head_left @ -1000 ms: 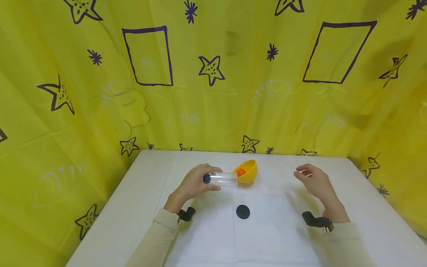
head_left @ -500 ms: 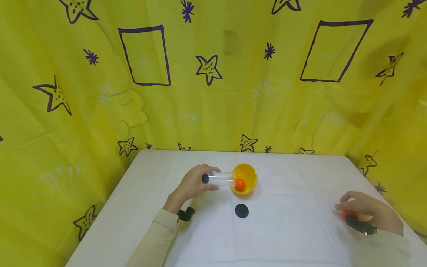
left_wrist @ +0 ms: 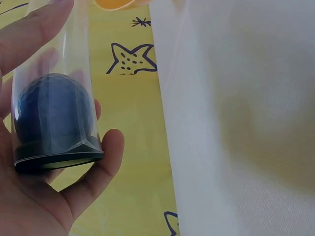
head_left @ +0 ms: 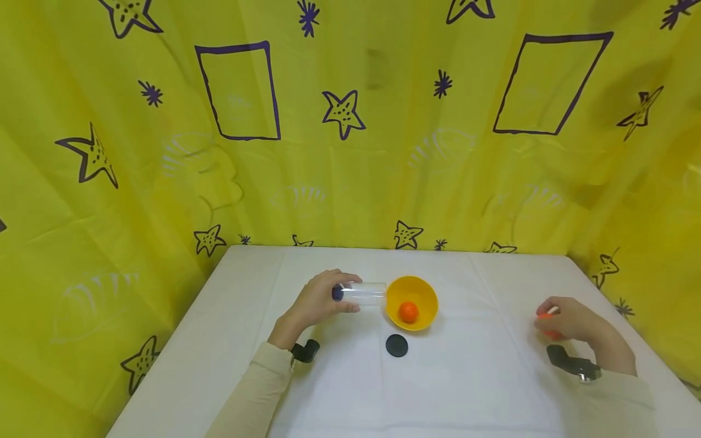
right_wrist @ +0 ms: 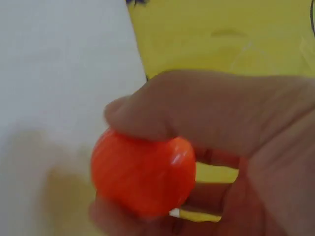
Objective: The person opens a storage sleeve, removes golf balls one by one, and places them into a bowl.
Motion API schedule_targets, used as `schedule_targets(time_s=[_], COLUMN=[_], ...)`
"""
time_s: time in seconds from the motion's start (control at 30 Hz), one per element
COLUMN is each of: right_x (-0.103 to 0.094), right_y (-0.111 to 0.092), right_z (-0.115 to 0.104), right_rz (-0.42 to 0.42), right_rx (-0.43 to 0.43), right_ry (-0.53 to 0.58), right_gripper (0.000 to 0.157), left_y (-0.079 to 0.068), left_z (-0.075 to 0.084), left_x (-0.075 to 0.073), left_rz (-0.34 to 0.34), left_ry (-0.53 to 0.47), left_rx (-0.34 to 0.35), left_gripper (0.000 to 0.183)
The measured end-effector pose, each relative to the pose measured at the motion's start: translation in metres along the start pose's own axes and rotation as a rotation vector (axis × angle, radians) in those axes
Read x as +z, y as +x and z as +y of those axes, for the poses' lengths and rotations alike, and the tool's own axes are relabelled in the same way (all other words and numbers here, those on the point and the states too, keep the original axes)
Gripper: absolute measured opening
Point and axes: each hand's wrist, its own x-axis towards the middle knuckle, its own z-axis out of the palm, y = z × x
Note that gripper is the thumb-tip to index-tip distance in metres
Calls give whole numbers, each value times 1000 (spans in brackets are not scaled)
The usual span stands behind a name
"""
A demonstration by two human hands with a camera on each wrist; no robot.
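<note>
My left hand (head_left: 317, 298) grips a clear tube (head_left: 369, 294) near its dark-capped end, where a dark blue dimpled ball (left_wrist: 54, 108) sits inside. In the head view the tube points to the right, its other end beside a yellow bowl (head_left: 427, 298). One orange ball (head_left: 408, 312) lies in that bowl. Over at the right side of the table, my right hand (head_left: 577, 325) holds a red-orange ball (right_wrist: 142, 172) between thumb and fingers. A flat black disc (head_left: 397, 345) lies on the table just below the bowl.
A white cloth covers the table (head_left: 465, 389). Yellow curtains (head_left: 383, 170) with starfish drawings hang behind it and at both sides. Each wrist wears a black camera mount.
The yellow bowl has rocked from facing left to facing up and shifted slightly right with its orange ball. My right hand moved right and took up the red-orange ball. The left hand stayed.
</note>
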Motion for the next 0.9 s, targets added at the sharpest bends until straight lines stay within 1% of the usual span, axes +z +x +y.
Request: schedule_targets(time_s=[0.13, 0.27, 0.37, 0.5, 0.57, 0.63, 0.7, 0.77, 0.9], right_x=[6, 22, 38, 62, 76, 89, 101, 111, 126], right_y=[4, 6, 8, 13, 15, 18, 21, 25, 32], right_z=[-38, -77, -102, -130, -140, -149, -154, -157, -158], right_rz=[88, 205, 283, 368, 415, 450, 470, 481, 496], right_rx=[-124, -246, -331, -455, -525, -582, -617, -627, -578], right_ry=[10, 7, 50, 144, 152, 136, 113, 93, 65], right_gripper=[44, 52, 53, 48, 47, 46, 47, 48, 49], left_y=[0, -1, -1, -1, 0, 0, 0, 0, 0], left_z=[1, 1, 2, 1, 1, 1, 1, 0, -1], left_x=[-1, -2, -2, -3, -3, -3, -3, -2, -2], left_rz=[-4, -7, -5, -3, -5, -8, -9, -10, -12], left_ry=[-2, 6, 7, 16, 18, 12, 2, -6, -12], left_rx=[-1, 2, 4, 12, 14, 16, 11, 3, -1], left_gripper=[50, 50, 50, 50, 50, 51, 51, 51, 50])
